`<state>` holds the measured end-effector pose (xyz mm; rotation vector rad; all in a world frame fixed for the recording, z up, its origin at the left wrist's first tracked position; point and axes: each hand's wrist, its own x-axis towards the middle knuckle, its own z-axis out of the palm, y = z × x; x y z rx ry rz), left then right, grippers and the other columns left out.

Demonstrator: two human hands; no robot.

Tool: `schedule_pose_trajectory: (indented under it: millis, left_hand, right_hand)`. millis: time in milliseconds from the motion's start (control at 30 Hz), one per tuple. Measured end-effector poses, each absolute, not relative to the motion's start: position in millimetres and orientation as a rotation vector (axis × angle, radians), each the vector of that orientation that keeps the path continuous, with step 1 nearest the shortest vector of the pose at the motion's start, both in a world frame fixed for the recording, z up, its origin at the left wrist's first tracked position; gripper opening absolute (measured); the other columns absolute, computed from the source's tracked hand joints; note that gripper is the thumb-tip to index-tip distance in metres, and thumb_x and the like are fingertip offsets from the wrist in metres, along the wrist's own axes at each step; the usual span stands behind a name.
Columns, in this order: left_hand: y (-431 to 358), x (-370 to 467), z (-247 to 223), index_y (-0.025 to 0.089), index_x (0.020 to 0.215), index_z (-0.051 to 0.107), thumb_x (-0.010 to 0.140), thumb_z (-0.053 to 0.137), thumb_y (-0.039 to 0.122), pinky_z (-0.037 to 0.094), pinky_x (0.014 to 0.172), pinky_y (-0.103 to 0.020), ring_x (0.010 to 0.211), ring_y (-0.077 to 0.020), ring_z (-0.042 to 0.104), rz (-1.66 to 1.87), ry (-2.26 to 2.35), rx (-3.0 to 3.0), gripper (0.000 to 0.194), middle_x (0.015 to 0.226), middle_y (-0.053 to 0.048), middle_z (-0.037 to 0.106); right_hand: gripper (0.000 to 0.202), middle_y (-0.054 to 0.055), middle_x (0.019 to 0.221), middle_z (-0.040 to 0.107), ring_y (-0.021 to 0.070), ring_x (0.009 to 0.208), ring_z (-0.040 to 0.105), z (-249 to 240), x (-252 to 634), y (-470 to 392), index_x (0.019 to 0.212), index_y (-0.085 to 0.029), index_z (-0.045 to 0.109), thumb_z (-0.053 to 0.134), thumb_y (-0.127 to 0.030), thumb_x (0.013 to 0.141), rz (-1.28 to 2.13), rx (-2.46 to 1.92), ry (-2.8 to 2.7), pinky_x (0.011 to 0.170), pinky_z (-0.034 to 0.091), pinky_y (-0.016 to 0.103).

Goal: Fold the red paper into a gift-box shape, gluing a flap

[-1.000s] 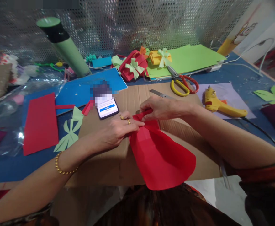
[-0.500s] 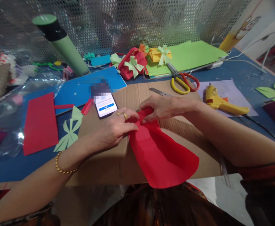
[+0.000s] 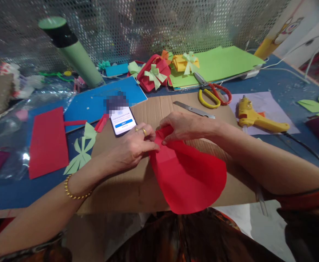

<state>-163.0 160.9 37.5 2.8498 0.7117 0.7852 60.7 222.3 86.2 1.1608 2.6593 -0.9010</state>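
Note:
A red sheet of paper [image 3: 188, 178] is gathered at its far end and spreads out wide toward my body, over the cardboard [image 3: 121, 193]. My left hand [image 3: 137, 145], with rings on its fingers, pinches the gathered end from the left. From the right my right hand [image 3: 179, 127] grips the same end, thumb on top and fingers behind. Both hands nearly meet there, and part of the folded edge is hidden under the fingers. A flat metal blade [image 3: 193, 109] lies just beyond my right hand. Past my left hand rests a lit phone [image 3: 122, 122].
Scissors [image 3: 215, 96] and a yellow glue gun [image 3: 257, 116] on lilac paper lie to the right. Red paper [image 3: 48, 142] and a pale green paper bow [image 3: 80, 153] are at left. Behind stand a green bottle [image 3: 74, 54], a red paper bag [image 3: 154, 72] and green sheets [image 3: 224, 65].
My right hand has shifted slightly left, uncovering more of the blade. The wide end of the red paper has moved a little left and its right edge curls up more.

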Motion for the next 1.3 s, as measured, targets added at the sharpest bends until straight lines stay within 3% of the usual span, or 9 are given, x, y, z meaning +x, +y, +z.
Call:
schedule_pose_trajectory:
  millis: [167,300,500,667,800,933,1100,1200,1300]
  left_hand:
    - [158.5,-163.1,40.2,0.021,0.099,0.078,0.1,0.055,0.007,0.052,0.077,-0.034,0.093,-0.0207,0.061,0.765,0.752,2.742,0.027,0.099,-0.008,0.062]
    - [152.9,-161.7,50.6,0.024,0.119,0.075,0.103,0.045,0.009,0.055,0.093,-0.036,0.111,-0.0208,0.064,0.817,1.101,2.604,0.037,0.121,-0.01,0.066]
    - [150.3,-156.4,61.7,0.019,0.136,0.063,0.095,0.062,0.043,0.058,0.078,-0.033,0.085,-0.018,0.065,0.7,1.614,2.108,0.047,0.112,-0.008,0.068]
    - [150.1,-144.2,67.4,0.016,0.147,0.057,0.085,0.064,0.06,0.057,0.089,-0.045,0.102,-0.0284,0.066,0.452,1.653,2.054,0.077,0.123,-0.014,0.07]
    - [157.5,-139.0,75.3,0.016,0.149,0.057,0.082,0.066,0.058,0.055,0.096,-0.049,0.114,-0.0342,0.066,0.224,1.611,2.056,0.08,0.131,-0.017,0.068]
    - [169.4,-136.2,85.6,0.017,0.144,0.062,0.081,0.065,0.047,0.054,0.096,-0.043,0.113,-0.0317,0.068,0.093,1.471,2.105,0.07,0.135,-0.016,0.07]
    - [165.9,-135.9,93.8,0.02,0.136,0.066,0.082,0.065,0.039,0.053,0.091,-0.037,0.111,-0.0268,0.068,0.176,1.439,2.141,0.056,0.131,-0.01,0.071]
    - [148.0,-134.5,96.1,0.02,0.113,0.07,0.09,0.059,0.046,0.052,0.084,-0.037,0.099,-0.0249,0.068,0.431,1.723,2.135,0.036,0.111,-0.01,0.074]
    - [131.5,-127.0,95.7,0.019,0.092,0.067,0.094,0.055,0.053,0.048,0.071,-0.034,0.081,-0.0219,0.066,0.434,1.803,1.956,0.035,0.086,-0.006,0.071]
  right_hand:
    - [0.008,0.0,0.077,0.065,0.0126,0.068,0.052,87.8,59.1,218.7,0.088,-0.018,0.07,0.074,-0.024,0.083,-0.932,1.233,2.609,0.061,0.033,0.029]
    - [0.007,-0.003,0.073,0.06,0.0117,0.067,0.05,86.2,60.0,217.9,0.087,-0.019,0.07,0.075,-0.024,0.084,-0.967,1.268,2.6,0.062,0.032,0.028]
    - [0.015,-0.004,0.07,0.056,0.0114,0.066,0.047,82.5,63.9,217.2,0.078,-0.018,0.064,0.076,-0.023,0.084,-1.033,1.237,2.648,0.061,0.031,0.029]
    - [0.028,-0.007,0.062,0.047,0.009,0.061,0.043,78.2,66.4,216.0,0.068,-0.019,0.053,0.075,-0.018,0.085,-1.151,1.212,2.679,0.059,0.03,0.028]
    - [0.015,-0.005,0.067,0.056,0.0098,0.064,0.047,76.6,68.1,215.8,0.076,-0.018,0.064,0.076,-0.021,0.084,-1.168,1.186,2.706,0.061,0.033,0.027]
    - [0.012,-0.003,0.072,0.063,0.0106,0.065,0.049,76.4,69.4,216.5,0.095,-0.017,0.075,0.074,-0.022,0.084,-1.147,1.172,2.706,0.063,0.033,0.028]
    - [0.011,-0.003,0.071,0.06,0.0108,0.065,0.048,77.2,68.3,217.0,0.082,-0.018,0.067,0.076,-0.024,0.082,-1.123,1.142,2.736,0.062,0.032,0.028]
    - [0.026,-0.006,0.061,0.049,0.0092,0.061,0.042,79.9,67.0,215.2,0.07,-0.019,0.054,0.076,-0.022,0.083,-1.047,1.178,2.723,0.06,0.028,0.028]
    - [0.031,-0.006,0.061,0.046,0.0089,0.061,0.041,83.2,66.9,213.3,0.068,-0.02,0.049,0.075,-0.019,0.083,-1.034,1.176,2.717,0.059,0.027,0.028]
